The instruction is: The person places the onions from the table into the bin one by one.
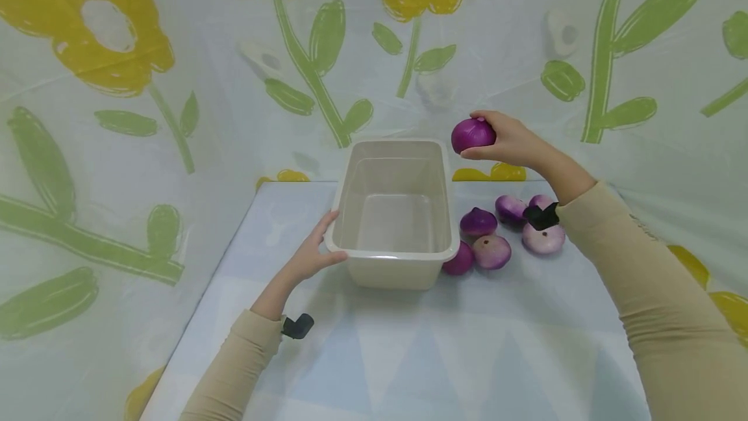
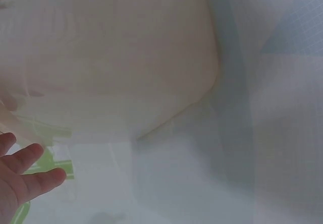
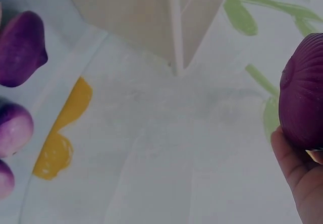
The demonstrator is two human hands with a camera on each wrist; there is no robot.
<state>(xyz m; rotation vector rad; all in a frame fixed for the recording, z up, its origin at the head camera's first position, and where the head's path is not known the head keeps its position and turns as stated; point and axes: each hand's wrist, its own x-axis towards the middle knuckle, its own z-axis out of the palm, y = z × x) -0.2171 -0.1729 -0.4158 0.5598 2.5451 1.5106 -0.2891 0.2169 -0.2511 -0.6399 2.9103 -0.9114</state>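
My right hand [image 1: 514, 141] grips a red onion [image 1: 472, 136] between thumb and fingers, raised to the right of the bin's far end. In the right wrist view the same onion [image 3: 305, 93] shows at the right edge, above the fingertips. The pale rectangular plastic bin [image 1: 394, 256] stands on the table with a bare inside. At its near left corner my left hand [image 1: 306, 255] rests against the rim, thumb and fingers spread. The left wrist view shows those fingers [image 2: 43, 181] extended beside the bin's wall [image 2: 126, 57].
Several more onions lie on the table [image 1: 467, 356] right of the bin, among them a dark purple onion [image 1: 478, 221] and a paler onion [image 1: 492, 252] close to its wall. A flower-printed cloth [image 1: 497, 51] hangs behind and at both sides.
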